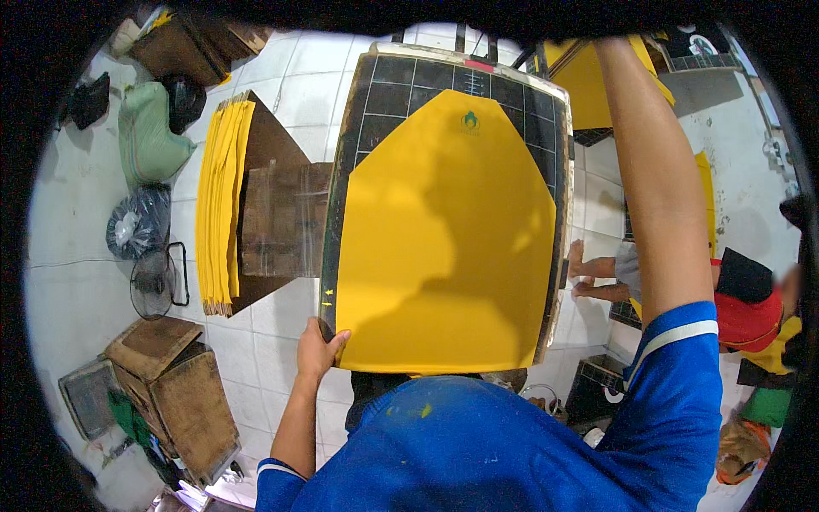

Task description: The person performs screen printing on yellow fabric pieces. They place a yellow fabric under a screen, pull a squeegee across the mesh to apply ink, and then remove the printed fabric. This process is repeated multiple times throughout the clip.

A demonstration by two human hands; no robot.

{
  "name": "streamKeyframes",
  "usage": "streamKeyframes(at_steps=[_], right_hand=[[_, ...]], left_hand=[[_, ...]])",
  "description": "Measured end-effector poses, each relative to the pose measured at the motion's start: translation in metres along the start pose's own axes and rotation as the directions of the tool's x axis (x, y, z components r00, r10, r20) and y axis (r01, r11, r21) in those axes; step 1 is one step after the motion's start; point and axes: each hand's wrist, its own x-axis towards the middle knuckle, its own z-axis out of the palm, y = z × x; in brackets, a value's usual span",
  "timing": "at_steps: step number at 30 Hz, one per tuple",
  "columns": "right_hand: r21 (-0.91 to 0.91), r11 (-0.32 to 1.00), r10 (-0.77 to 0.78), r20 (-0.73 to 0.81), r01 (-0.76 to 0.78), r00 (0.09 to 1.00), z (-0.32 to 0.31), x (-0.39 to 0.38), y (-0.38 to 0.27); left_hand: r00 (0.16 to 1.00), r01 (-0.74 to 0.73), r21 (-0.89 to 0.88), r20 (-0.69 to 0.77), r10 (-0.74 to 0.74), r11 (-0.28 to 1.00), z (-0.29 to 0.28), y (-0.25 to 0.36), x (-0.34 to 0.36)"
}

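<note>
A yellow cut fabric panel (444, 247) with a small green emblem near its narrow top lies flat on a dark gridded board (388, 94) with a pale rim. A head-shaped shadow falls across the fabric. My left hand (328, 341) grips the board's lower left edge, thumb over the fabric's corner and fingers mostly hidden round the side. My right arm stretches up along the board's right side; its hand is cut off at the top rim of the picture, beside another yellow piece (554, 60).
Left: a stack of yellow panels (220, 205) on brown board, a green sack (145, 136), black bag (136, 222), fan (149, 286), cardboard boxes (188, 410). Right: a person in red (742, 320) with bare legs (601, 290), more yellow pieces and boards. A white tiled floor (256, 367) lies below.
</note>
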Motion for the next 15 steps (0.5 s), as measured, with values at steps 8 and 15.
streamKeyframes(at_steps=[8,15], right_hand=[[-0.072,0.997,0.027,-0.024,-0.029,0.999,0.0,0.026,-0.003],[-0.106,0.988,0.117,0.06,-0.111,0.991,-0.004,0.057,-0.005]], left_hand=[[1.0,0.015,-0.008,-0.016,-0.016,1.0,0.0,0.004,0.005],[1.0,-0.014,0.042,0.027,0.013,0.999,-0.005,0.006,0.022]])
